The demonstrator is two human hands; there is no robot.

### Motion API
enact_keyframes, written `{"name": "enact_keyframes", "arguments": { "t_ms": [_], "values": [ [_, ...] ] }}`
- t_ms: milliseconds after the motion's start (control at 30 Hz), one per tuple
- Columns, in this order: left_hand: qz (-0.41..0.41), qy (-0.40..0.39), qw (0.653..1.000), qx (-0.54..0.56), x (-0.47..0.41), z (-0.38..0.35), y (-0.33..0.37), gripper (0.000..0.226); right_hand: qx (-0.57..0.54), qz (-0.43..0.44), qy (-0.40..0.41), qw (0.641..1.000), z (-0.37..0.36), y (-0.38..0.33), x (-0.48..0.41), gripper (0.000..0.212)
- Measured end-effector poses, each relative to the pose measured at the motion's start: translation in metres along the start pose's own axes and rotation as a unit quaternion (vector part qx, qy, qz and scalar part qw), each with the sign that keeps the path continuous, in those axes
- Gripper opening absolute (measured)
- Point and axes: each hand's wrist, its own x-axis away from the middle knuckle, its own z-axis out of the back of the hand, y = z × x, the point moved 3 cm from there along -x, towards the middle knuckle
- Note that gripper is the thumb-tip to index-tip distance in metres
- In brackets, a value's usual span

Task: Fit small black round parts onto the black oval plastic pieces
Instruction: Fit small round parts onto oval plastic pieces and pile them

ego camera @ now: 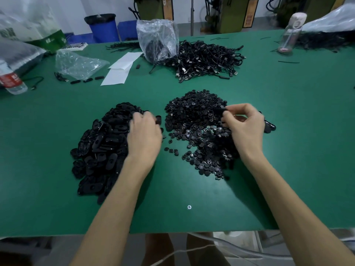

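Left hand (144,131) grips an oval piece (158,120) over its pile (101,146); right hand (245,125) pinches a black part (219,111) above the round parts (197,120)

A single head-worn wide-angle view looks forward and down from the near edge of the green table (57,189), close above it, its far edge near the frame's top.

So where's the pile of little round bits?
In the head view, the pile of small round parts lies on the green table, under the right hand, right of the oval pieces pile.
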Motion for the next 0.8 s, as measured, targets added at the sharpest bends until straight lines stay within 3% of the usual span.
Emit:
{"name": "enact_keyframes", "arguments": {
  "t_ms": [67,133,233,300,367,500,600,700,800],
  "values": [
    [0.026,-0.016,0.986,-0.162,-0.01,0.015,-0.014,0.028,0.043,0.001,0.006,0.999,0.009,0.0,-0.013,0.009],
    [0.049,-0.062,0.965,-0.249,-0.018,0.022,-0.027,0.036,0.11,0.015,0.0,0.994,0.017,0.001,-0.027,0.009],
    [0.072,-0.104,0.953,-0.276,-0.024,0.022,-0.037,0.043,0.21,0.049,-0.015,0.976,0.027,0.006,-0.041,0.01],
    [0.057,-0.089,0.958,-0.266,-0.026,0.022,-0.038,0.026,0.266,0.06,-0.028,0.962,0.035,0.015,-0.043,0.011],
    [0.04,-0.065,0.971,-0.227,-0.028,0.026,-0.04,0.008,0.31,0.059,-0.04,0.948,0.043,0.025,-0.042,0.013],
    [0.022,-0.02,0.989,-0.144,-0.032,0.031,-0.035,0.013,0.369,0.061,-0.057,0.926,0.048,0.034,-0.041,0.017],
    [0.016,-0.021,0.999,0.034,-0.033,0.022,-0.015,0.016,0.39,0.093,-0.071,0.913,0.039,0.025,-0.046,0.018],
    [-0.007,-0.073,0.965,0.251,-0.032,0.001,0.008,0.009,0.284,0.123,-0.166,0.936,0.011,0.004,-0.043,0.012],
    [-0.009,-0.098,0.911,0.401,-0.03,-0.021,0.025,0.009,0.242,0.151,-0.283,0.916,-0.027,-0.011,-0.032,0.012]
  ]
}}
